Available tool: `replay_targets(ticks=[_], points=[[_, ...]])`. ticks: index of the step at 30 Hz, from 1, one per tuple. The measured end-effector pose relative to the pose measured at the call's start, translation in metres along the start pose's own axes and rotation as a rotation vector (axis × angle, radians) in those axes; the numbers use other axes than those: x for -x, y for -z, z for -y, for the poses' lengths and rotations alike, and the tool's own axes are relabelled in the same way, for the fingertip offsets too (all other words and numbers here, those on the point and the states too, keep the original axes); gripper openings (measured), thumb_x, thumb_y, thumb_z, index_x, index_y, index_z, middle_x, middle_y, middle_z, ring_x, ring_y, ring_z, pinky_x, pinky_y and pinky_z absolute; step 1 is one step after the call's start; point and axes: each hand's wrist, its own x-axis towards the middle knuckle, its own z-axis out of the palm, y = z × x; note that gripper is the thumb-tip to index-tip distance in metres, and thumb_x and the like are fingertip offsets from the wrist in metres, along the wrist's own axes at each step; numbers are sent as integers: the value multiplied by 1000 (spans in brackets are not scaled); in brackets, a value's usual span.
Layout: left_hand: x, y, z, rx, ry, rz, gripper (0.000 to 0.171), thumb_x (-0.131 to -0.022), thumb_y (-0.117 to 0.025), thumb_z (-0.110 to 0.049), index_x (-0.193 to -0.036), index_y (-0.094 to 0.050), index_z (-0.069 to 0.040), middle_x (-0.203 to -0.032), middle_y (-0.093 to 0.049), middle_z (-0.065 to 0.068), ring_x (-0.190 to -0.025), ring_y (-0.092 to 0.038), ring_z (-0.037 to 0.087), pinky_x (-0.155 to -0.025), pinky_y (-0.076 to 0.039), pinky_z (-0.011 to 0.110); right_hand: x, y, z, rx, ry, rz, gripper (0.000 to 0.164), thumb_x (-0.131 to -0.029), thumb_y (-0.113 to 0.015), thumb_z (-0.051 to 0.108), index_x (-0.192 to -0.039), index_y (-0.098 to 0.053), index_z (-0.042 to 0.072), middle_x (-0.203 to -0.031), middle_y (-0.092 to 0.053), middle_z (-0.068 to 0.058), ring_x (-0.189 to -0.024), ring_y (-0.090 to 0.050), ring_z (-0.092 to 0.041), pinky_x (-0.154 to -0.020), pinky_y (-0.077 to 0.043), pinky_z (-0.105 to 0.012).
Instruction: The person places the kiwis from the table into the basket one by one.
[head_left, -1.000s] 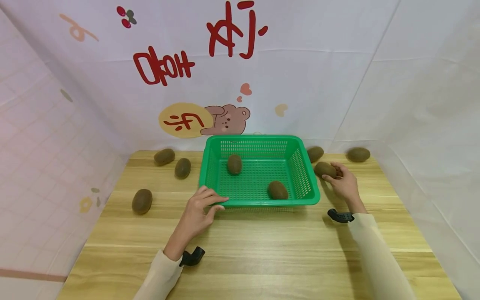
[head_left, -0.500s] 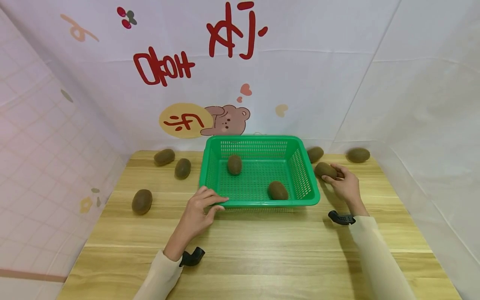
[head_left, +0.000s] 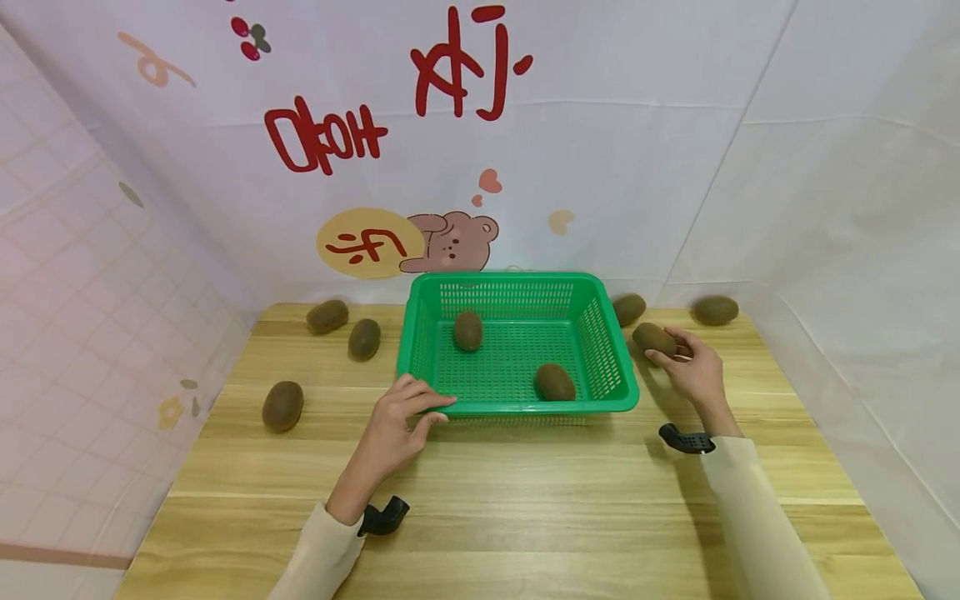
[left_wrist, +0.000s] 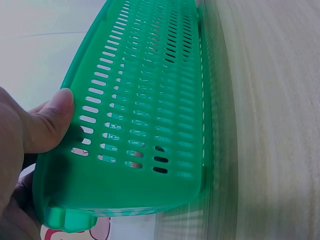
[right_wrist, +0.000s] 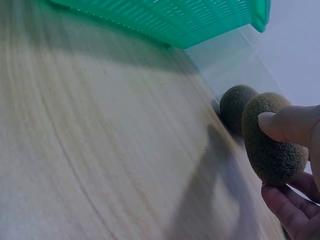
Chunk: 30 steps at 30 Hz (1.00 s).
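Note:
A green plastic basket (head_left: 517,407) with slotted walls stands at the back middle of the table. Two kiwis lie inside it, one kiwi (head_left: 468,331) at the back left and another kiwi (head_left: 555,382) by the front wall. My left hand (head_left: 399,419) pinches the basket's front rim near its left corner, thumb (left_wrist: 56,112) on the outer wall. Right of the basket, my right hand (head_left: 692,371) holds a kiwi (right_wrist: 272,145) between thumb and fingertips. Just behind that one, another kiwi (right_wrist: 237,106) rests on the table beside the basket.
On the left of the wooden table (head_left: 495,508) lie three kiwis: one kiwi (head_left: 327,317) at the back, one kiwi (head_left: 364,339) close by, and one kiwi (head_left: 282,407) nearer the front. A further kiwi (head_left: 715,310) sits at the back right. White printed cloth (head_left: 615,150) encloses the table.
The kiwi in my right hand has shifted very slightly to the right along with the hand. My left hand keeps its grip on the basket rim, and the other kiwis stay put.

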Motion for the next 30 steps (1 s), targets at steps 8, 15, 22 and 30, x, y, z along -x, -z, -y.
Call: replay_targets(ticks=[8,15,22,30], points=[[0,0,0,3,5,-4,30,-77,-85,0,-105,-81,-12,-94,-74,-5,-86,-53,11,-76,-48,24,3,4,7,8,3,-8,70,-93,-77,39,-149,-53,6,-142,-58,-28,-125,-61,-44,-77,-44,-1],[0,0,0,13,20,7,29,-79,-84,-1,-105,-81,-13,-93,-73,-5,-86,-52,10,-77,-46,23,3,9,18,16,21,-36,67,-92,-78,38,-147,-55,7,-138,-62,-27,-116,-65,-32,-76,-46,-1],[-1,0,-1,13,17,5,31,-78,-85,1,-106,-81,-14,-94,-73,-5,-86,-52,10,-76,-47,24,4,12,29,10,43,-43,68,-91,-78,41,-148,-56,10,-136,-64,-24,-99,-59,0,-75,-48,-2],[0,0,-1,17,18,7,29,-80,-84,-1,-106,-81,-14,-94,-74,-5,-86,-52,11,-77,-46,24,10,13,50,-19,85,-38,66,-91,-78,42,-148,-56,16,-137,-62,-20,-96,-59,8,-75,-51,-6]])
